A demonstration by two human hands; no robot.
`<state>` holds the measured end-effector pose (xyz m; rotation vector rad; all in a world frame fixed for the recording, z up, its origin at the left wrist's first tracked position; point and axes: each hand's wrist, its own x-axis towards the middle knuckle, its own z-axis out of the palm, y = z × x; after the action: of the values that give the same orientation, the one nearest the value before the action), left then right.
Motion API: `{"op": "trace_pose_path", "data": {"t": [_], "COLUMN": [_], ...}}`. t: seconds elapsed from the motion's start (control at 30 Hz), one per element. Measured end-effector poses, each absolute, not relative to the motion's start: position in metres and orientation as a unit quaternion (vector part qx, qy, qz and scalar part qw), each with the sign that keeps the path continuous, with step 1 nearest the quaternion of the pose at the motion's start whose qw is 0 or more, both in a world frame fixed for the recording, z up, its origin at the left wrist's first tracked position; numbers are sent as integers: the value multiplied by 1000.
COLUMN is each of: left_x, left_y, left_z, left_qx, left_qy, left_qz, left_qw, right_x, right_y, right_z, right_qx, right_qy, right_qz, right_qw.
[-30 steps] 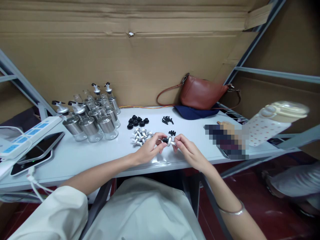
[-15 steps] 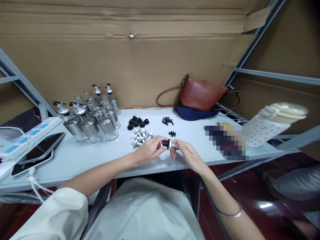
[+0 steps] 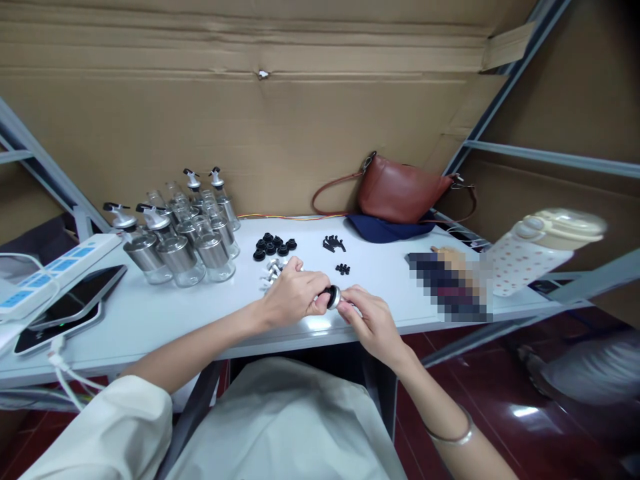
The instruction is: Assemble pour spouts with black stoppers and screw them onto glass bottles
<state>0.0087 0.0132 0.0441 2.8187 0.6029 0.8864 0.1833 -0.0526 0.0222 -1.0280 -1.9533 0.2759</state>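
Between my hands, above the table's front part, is a pourer spout (image 3: 334,297) with a black stopper end and a silver collar. My left hand (image 3: 296,293) is wrapped round the black end. The fingers of my right hand (image 3: 371,319) pinch the silver spout end, which they mostly hide. Just behind my left hand lies a pile of silver spout pieces (image 3: 273,270), partly covered by it. Farther back sit several black stoppers (image 3: 274,245). To their right are small black levers (image 3: 333,243) and a cluster of tiny black caps (image 3: 343,269).
Several glass bottles with steel bands (image 3: 181,259) stand at left, some topped with spouts. A power strip (image 3: 60,272) and a phone (image 3: 75,297) lie at far left. A brown bag (image 3: 403,190) rests on a dark blue cap (image 3: 385,230); a dotted tumbler (image 3: 525,260) is at right.
My left hand has closed further round the black stopper end, its fingers now curled over it. My right fingers have drawn in tighter on the spout, and the piece has tilted slightly.
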Motion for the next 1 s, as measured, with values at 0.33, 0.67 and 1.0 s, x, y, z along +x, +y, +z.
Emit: {"op": "trace_pose_path", "data": {"t": [0.33, 0.67, 1.0], "left_x": [15, 7, -22], "left_y": [11, 7, 44], "left_z": [47, 68, 100], "left_qx": [891, 923, 929], "left_qy": [252, 252, 252], "left_qz": [257, 211, 267], "left_qw": [277, 202, -44], "right_x": [197, 187, 195], "right_y": [-48, -56, -51], "right_z": [15, 27, 29], "right_qx": [-406, -436, -480], "right_qy": [-814, -779, -521], "right_qz": [-179, -56, 358], "right_qw": [374, 447, 608]}}
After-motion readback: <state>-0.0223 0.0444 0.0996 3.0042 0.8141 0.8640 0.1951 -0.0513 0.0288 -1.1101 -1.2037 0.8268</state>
